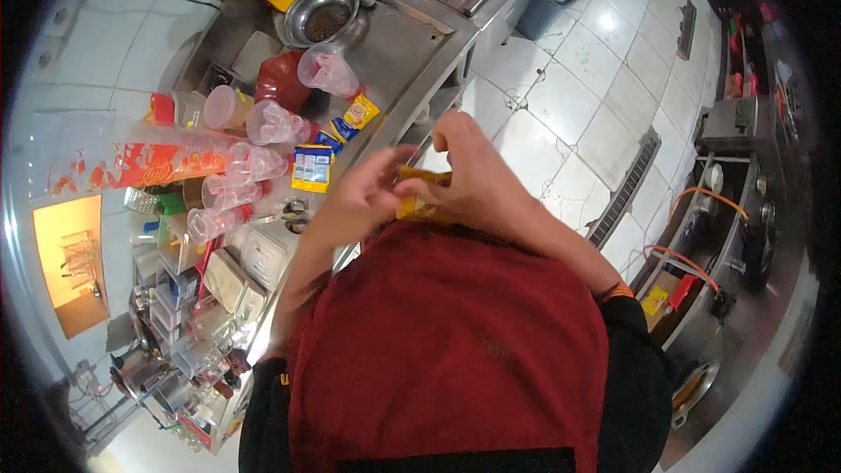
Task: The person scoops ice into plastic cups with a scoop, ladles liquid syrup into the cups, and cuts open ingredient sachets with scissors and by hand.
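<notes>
In front of the dark red apron, a yellow sachet (415,208) is pinched by my right hand (477,166), whose fingers are curled with the thumb across it. My left hand (363,191) is close against the sachet's left side. Motion blurs its fingers, so their grip cannot be made out. On the counter left of my hands lie a yellow sachet with a blue-and-white label (311,168), another yellow sachet (360,111) and blue sachets (342,129). Clear plastic cups (326,71) with pinkish-red contents stand or lean nearby.
A metal bowl (324,16) with dark contents sits at the back of the steel counter (403,57). Beside the cups are a brown-red container (282,79) and a long printed plastic sleeve (149,162). A bin (545,9) stands on the tiled floor; stove equipment (731,236) lines the right.
</notes>
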A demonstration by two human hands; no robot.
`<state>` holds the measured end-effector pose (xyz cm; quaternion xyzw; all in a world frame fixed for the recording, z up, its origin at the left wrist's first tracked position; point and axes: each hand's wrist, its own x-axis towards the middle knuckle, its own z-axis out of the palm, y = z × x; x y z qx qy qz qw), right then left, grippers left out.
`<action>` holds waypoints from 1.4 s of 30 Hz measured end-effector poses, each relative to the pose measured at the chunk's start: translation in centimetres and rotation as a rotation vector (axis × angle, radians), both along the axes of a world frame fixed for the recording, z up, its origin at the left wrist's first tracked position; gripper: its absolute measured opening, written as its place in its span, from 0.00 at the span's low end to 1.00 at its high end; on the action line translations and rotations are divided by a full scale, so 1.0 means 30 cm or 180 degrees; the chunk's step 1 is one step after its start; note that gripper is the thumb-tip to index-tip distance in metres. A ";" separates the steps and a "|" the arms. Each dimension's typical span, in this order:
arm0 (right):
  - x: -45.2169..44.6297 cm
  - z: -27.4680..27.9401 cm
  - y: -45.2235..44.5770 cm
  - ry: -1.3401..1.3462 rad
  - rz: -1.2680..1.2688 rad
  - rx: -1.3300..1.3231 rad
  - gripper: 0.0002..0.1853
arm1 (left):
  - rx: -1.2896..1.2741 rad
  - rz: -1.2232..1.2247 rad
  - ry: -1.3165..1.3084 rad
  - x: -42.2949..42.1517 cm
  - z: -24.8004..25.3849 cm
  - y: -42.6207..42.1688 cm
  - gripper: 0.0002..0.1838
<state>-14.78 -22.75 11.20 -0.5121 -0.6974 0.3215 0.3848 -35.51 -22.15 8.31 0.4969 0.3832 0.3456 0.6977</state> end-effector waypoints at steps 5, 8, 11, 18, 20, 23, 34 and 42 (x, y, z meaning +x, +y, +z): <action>0.104 -0.007 0.021 0.0856 0.0915 -0.1087 0.23 | 0.0269 -0.0925 0.1139 0.029 0.160 -0.039 0.17; 0.186 0.010 0.043 0.0056 0.2153 -0.1397 0.20 | 0.0864 -0.0832 0.1509 -0.092 0.150 -0.039 0.16; 0.198 0.013 0.033 0.0249 0.2171 -0.1208 0.18 | 0.1247 -0.0741 0.1854 -0.195 0.234 -0.011 0.17; 0.125 0.146 0.036 -0.0219 0.2368 -0.0232 0.14 | 0.3048 -0.1306 0.1881 0.030 0.259 0.048 0.23; 0.159 0.180 0.044 -0.0562 0.2203 0.0144 0.13 | 0.2839 -0.1600 0.1878 0.014 0.210 0.058 0.18; 0.217 0.196 0.025 -0.0746 0.2075 0.0090 0.12 | 0.2745 -0.1959 0.1795 0.041 0.227 0.056 0.15; 0.343 0.278 -0.211 0.0096 0.0499 0.0407 0.04 | 0.0609 -0.0827 0.3435 -0.450 -0.281 0.164 0.19; 0.114 0.071 -0.067 0.0215 0.0039 -0.0311 0.15 | 0.0212 -0.0516 0.0419 -0.019 -0.008 0.033 0.28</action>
